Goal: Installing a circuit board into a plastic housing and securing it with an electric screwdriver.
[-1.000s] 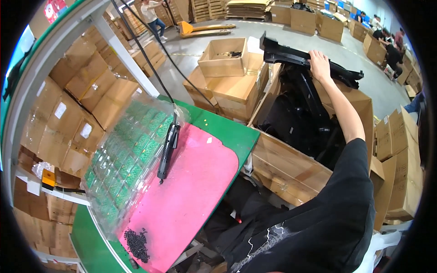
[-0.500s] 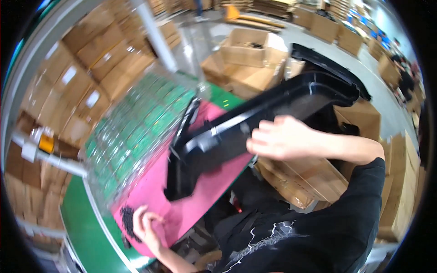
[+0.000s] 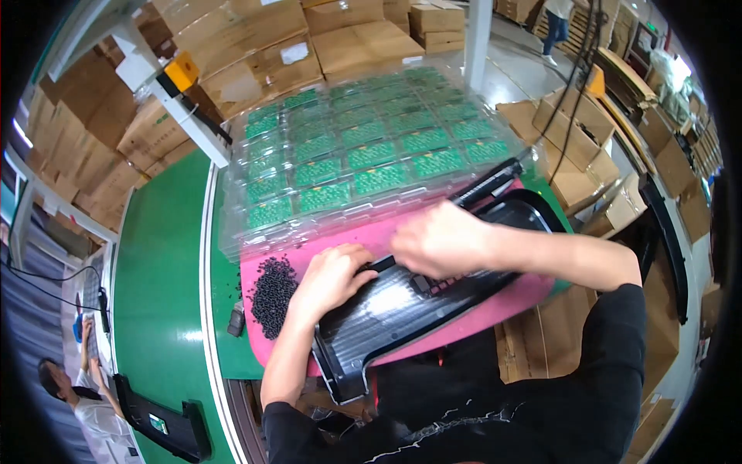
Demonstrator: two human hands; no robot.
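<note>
A long black plastic housing [image 3: 402, 309] lies across the pink mat [image 3: 263, 247], its hollow side up. My left hand [image 3: 334, 280] is closed on its far edge, thumb inward. Over the middle of the same edge is my right hand [image 3: 442, 241], its fingers curled and smeared by motion; I cannot make out what is in them. Left of my left hand sits a heap of small black pieces that look like screws [image 3: 273, 300]. A dark grid of slots [image 3: 442, 284] shows in the housing below my right hand.
Stacked clear trays of green circuit boards [image 3: 379, 155] stand behind the mat. A black bar-shaped piece [image 3: 488, 182] lies at the mat's far right, near hanging cables [image 3: 570, 100]. Another housing [image 3: 166, 425] and a co-worker [image 3: 89, 402] are at lower left; cartons [image 3: 595, 155] stand right.
The view has turned. The housing, tilted in my right hand before, now lies on the mat. My left hand has gone from beside the black heap to the housing's far edge.
</note>
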